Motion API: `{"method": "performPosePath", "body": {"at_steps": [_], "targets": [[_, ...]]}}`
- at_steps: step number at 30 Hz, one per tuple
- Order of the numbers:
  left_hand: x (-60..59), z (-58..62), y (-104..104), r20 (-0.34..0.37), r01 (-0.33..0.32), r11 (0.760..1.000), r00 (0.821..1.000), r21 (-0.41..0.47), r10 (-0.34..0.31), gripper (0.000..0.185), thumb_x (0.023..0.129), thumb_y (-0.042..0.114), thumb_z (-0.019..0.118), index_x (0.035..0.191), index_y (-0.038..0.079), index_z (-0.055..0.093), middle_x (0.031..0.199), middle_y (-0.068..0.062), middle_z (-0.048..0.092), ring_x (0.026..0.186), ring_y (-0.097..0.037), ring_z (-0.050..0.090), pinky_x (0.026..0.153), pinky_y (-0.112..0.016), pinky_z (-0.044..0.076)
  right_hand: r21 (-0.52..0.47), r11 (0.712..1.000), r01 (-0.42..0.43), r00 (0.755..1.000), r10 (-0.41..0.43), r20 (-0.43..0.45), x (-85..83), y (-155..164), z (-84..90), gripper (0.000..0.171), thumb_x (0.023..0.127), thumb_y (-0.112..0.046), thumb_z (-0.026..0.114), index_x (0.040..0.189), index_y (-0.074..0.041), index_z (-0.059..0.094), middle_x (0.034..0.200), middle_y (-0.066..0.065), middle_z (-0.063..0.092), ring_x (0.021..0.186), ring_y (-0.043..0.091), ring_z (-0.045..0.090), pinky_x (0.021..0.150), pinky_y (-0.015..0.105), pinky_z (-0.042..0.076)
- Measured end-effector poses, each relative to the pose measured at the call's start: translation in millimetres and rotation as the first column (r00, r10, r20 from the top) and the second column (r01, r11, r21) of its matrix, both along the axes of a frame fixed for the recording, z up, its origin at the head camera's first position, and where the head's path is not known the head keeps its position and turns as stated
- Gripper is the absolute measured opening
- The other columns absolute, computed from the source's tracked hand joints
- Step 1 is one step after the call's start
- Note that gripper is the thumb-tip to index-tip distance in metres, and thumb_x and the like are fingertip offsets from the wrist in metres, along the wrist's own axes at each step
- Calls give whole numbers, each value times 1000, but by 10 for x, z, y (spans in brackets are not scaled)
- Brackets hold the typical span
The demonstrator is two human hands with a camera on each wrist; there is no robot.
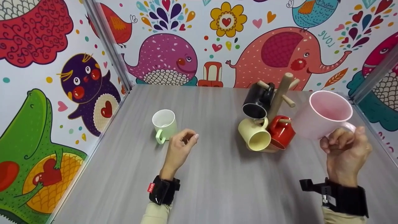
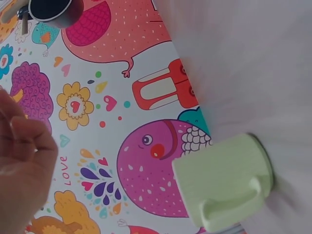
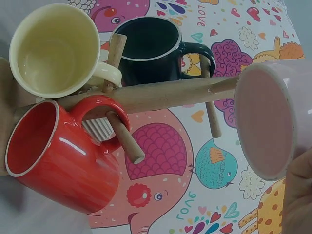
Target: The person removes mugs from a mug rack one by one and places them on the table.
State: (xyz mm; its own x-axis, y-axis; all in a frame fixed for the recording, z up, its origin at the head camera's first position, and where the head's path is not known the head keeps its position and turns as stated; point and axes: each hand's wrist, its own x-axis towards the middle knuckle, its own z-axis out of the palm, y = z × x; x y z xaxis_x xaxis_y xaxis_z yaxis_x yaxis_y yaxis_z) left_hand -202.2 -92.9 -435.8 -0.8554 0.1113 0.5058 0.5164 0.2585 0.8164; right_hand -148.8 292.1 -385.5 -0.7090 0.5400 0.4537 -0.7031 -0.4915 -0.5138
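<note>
My right hand (image 1: 348, 149) grips a pink mug (image 1: 317, 121) by its handle, holding it up in the air to the right of a wooden mug tree (image 1: 279, 96). A black mug (image 1: 255, 101), a cream mug (image 1: 255, 135) and a red mug (image 1: 282, 133) hang on the tree's pegs. In the right wrist view the pink mug's base (image 3: 263, 119) overlaps the tip of the post. My left hand (image 1: 181, 146) holds nothing, its fingers loosely curled. Just beyond it a pale green mug (image 1: 164, 123) stands upright on the table, handle toward me.
The grey wood-grain table (image 1: 211, 180) is enclosed by panels with cartoon animals, such as the back panel (image 1: 214, 62) and the left panel (image 1: 46, 74). A metal corner post (image 1: 108, 40) joins these two panels.
</note>
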Motion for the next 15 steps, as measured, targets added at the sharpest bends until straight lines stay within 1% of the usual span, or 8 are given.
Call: {"method": "performPosePath", "body": {"at_steps": [2, 4, 6, 8, 11, 15], "targets": [[6, 9, 6, -5, 8, 1000, 1000, 0, -8, 7, 94, 4, 69, 87, 2, 70, 74, 1, 64, 65, -9, 51, 62, -22, 39, -27, 999, -30, 999, 30, -11, 12, -19, 2, 52, 107, -9, 41, 59, 9, 33, 60, 21, 46, 51, 27, 35, 42, 29, 34], [14, 22, 15, -14, 15, 1000, 1000, 1, -15, 7, 94, 4, 69, 87, 2, 70, 74, 1, 64, 66, -9, 52, 62, -22, 40, -66, 995, -77, 997, 76, -28, 27, -44, 0, 54, 109, -9, 33, 58, 8, 33, 59, 21, 45, 50, 27, 34, 42, 29, 32], [19, 35, 24, -26, 16, 1000, 1000, -1, -16, 8, 94, 3, 69, 86, 2, 70, 74, 1, 64, 66, -9, 52, 63, -23, 40, -86, 989, -116, 993, 113, -40, 43, -73, -6, 56, 110, -9, 28, 57, 7, 33, 58, 21, 45, 50, 26, 32, 42, 29, 30], [26, 52, 35, -39, 12, 1000, 999, -7, -13, 7, 93, 3, 69, 86, 2, 70, 74, 1, 64, 66, -9, 52, 63, -23, 40, -73, 987, -141, 989, 138, -48, 57, -108, -17, 56, 110, -9, 26, 57, 7, 33, 58, 21, 45, 51, 26, 32, 42, 29, 29], [36, 73, 50, -68, 2, 1000, 998, -29, -4, 7, 92, 2, 70, 85, 3, 70, 73, 2, 63, 66, -10, 51, 62, -23, 40, -22, 987, -161, 986, 160, -51, 71, -163, -35, 56, 110, -10, 28, 57, 7, 34, 60, 20, 47, 51, 27, 35, 43, 29, 29], [57, 87, 69, -141, -19, 994, 990, -108, 3, 7, 91, 1, 70, 85, 4, 70, 74, 3, 62, 67, -10, 54, 61, -27, 44, 44, 982, -183, 982, 185, -48, 81, -236, -63, 55, 109, -12, 36, 57, 7, 34, 61, 20, 48, 51, 27, 38, 44, 29, 31]]}}
